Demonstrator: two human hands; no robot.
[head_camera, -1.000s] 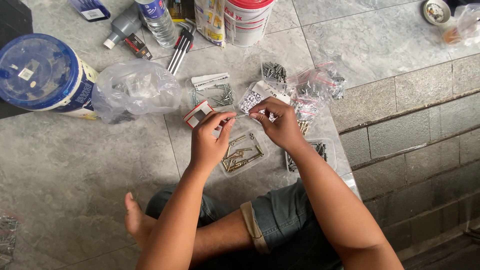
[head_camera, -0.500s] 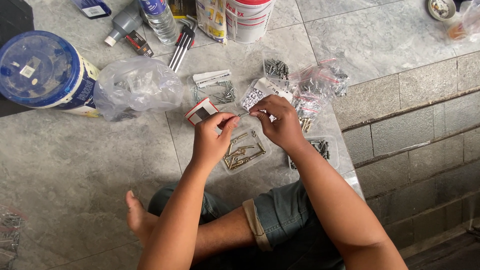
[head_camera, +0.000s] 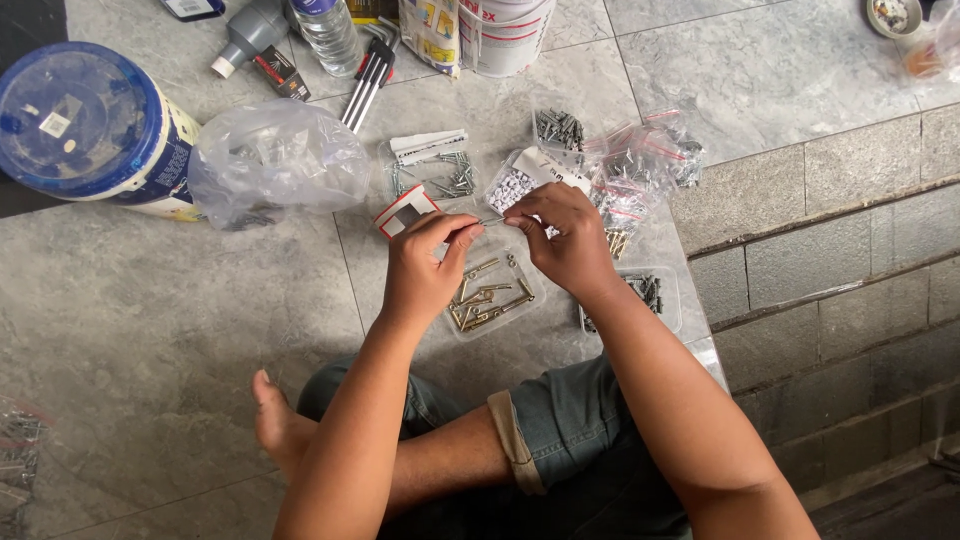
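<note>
Both hands, the left hand (head_camera: 425, 265) and right hand (head_camera: 565, 240), pinch a thin metal screw (head_camera: 492, 221) between fingertips above the tiled floor (head_camera: 150, 320). Keep the grip over the clear tray (head_camera: 530, 300) of brass-coloured fasteners, so a dropped piece lands inside. Small zip bags (head_camera: 640, 160) hold further screws; another tray (head_camera: 665, 300) holds dark ones.

We see soft, even daylight, faint shadows under the arms, mild glare on the clear plastic bag (head_camera: 275, 160), and sharp focus throughout.
</note>
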